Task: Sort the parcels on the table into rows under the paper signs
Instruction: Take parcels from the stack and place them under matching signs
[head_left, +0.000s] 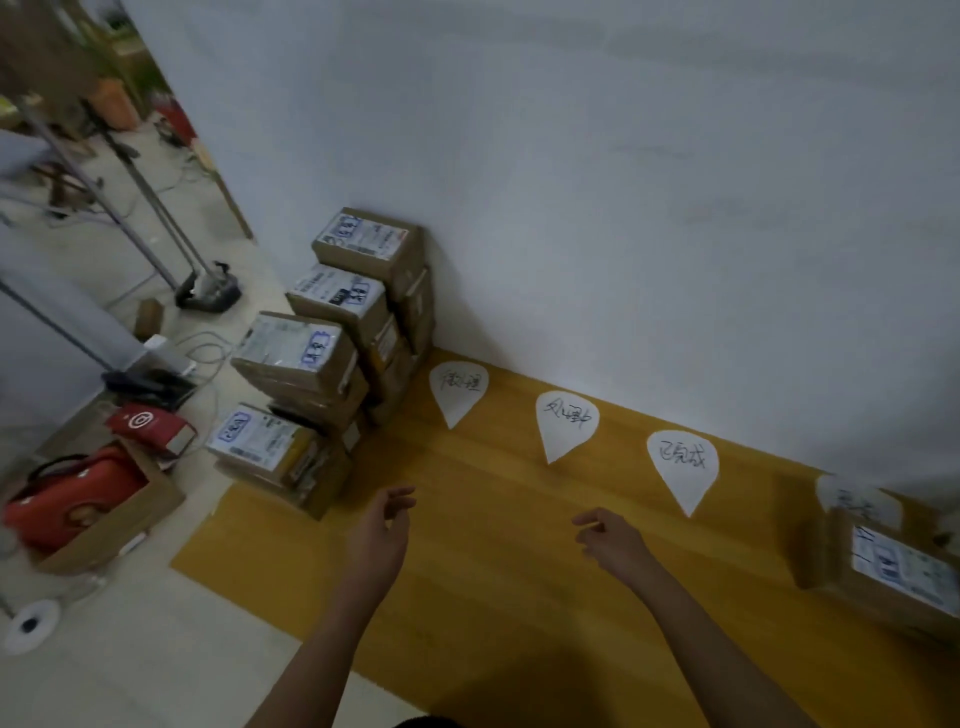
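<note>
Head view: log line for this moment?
left hand open, empty | right hand open, empty | stack of parcels at table left end | single parcel far right | paper signs along wall

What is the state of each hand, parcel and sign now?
left hand: open, empty
right hand: open, empty
parcel stacks: closed, piled at left, unsorted
lone parcel: closed, lying flat at far right
paper signs: lying flat in a row

Right parcel (893, 566) cut off by frame edge, hiding part of fourth sign (852, 501), its writing blurred. Lower boxes in left parcel stack (332, 358) mostly hidden.
</note>
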